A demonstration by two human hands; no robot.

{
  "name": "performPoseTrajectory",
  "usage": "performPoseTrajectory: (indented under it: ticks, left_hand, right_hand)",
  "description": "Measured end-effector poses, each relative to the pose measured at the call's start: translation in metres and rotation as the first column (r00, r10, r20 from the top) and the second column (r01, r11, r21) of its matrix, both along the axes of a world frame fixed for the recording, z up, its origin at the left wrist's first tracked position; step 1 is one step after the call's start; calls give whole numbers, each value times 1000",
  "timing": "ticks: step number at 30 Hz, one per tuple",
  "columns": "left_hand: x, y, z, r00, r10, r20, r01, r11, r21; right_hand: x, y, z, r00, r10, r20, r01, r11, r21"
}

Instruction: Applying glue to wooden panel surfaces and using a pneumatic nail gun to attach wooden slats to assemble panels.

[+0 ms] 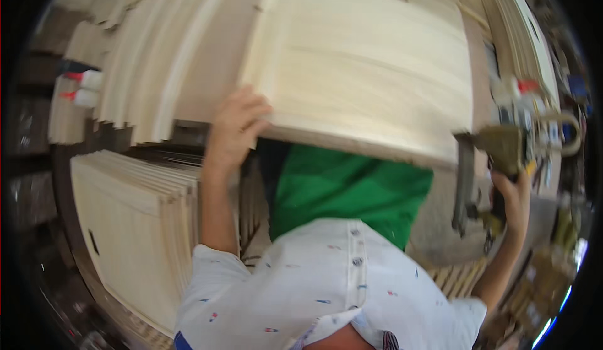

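The panel (370,67) is pale cream; the cloth (352,190) green; the shirt (301,274) white, motif-dotted.

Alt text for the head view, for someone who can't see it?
A person's left hand touches a pale wooden board; the right hand grips a nail or staple gun beside it. More boards stand stacked at lower left.

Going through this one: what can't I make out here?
All in the head view:
- right hand: some fingers, blurred and hidden by the tool it holds
- wooden panel: far left corner, cut off by the top edge
- green cloth: upper part, hidden by the panel
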State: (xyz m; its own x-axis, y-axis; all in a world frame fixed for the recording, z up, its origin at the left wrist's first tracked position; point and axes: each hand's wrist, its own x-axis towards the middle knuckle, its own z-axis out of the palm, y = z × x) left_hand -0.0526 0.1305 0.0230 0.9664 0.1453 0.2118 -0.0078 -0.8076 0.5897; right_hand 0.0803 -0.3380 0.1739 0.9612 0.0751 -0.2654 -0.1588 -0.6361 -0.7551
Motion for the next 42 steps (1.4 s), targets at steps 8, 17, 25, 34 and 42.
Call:
performPoseTrajectory:
  ticks: [8, 17, 25, 34, 42]
  left_hand:
    - [54, 35, 31, 902, 430, 32, -410, 878, -247]
    - [239, 106, 29, 917, 280, 284, -360, 887, 288]
    - [336, 144, 13, 910, 384, 153, -392, 684, 616]
    - [334, 153, 25, 847, 505, 165, -528, 768, 362]
    - [236, 84, 32, 891, 436, -126, -310, 380, -871]
  right_hand:
    - [62, -72, -49, 976, -214, 41, 202, 960, 192]
    - [114, -145, -88, 945, -310, -107, 327, 873, 361]
    - [130, -179, -131, 937, -315, -153, 349, 876, 332]
    - [144, -159, -116, 965, -179, 193, 220, 951, -219]
    - [130, -146, -108, 899, -12, 438, 309, 728, -612]
